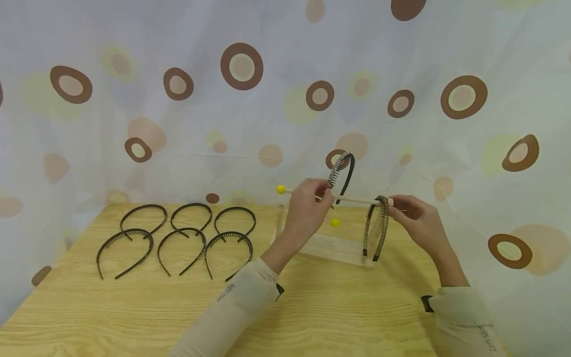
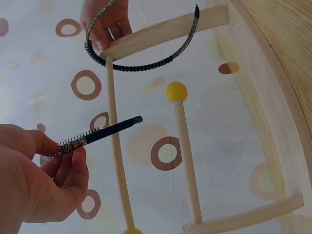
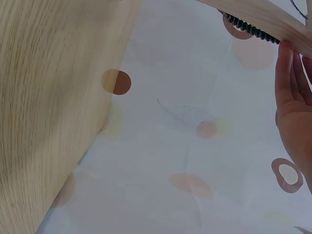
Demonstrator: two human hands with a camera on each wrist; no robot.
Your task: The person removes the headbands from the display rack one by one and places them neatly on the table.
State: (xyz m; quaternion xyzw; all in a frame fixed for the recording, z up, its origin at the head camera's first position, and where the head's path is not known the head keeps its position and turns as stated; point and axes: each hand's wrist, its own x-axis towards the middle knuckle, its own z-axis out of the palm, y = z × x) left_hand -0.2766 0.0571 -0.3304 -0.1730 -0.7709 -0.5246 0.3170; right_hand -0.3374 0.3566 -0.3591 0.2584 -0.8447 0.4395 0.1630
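Observation:
My left hand (image 1: 308,208) pinches one end of a glittery headband (image 1: 352,168) with small inner teeth between thumb and fingers. The band's dark free tip (image 2: 137,119) lies across the upper dowel (image 2: 113,97) in the left wrist view. A second headband (image 1: 385,218), gold and glittery, hangs over that dowel beside the post. At the top of the post (image 2: 165,35), my right hand (image 1: 419,220) grips the wooden stand (image 1: 330,246) with thumb and fingertips. Yellow balls cap the upper dowel (image 1: 281,189) and the lower dowel (image 2: 176,91).
Several dark toothed headbands (image 1: 151,243) stand in two rows on the left of the wooden table (image 1: 147,317). Behind the table hangs a pale curtain (image 1: 276,124) with brown ring patterns. The stand's base sits toward the back right.

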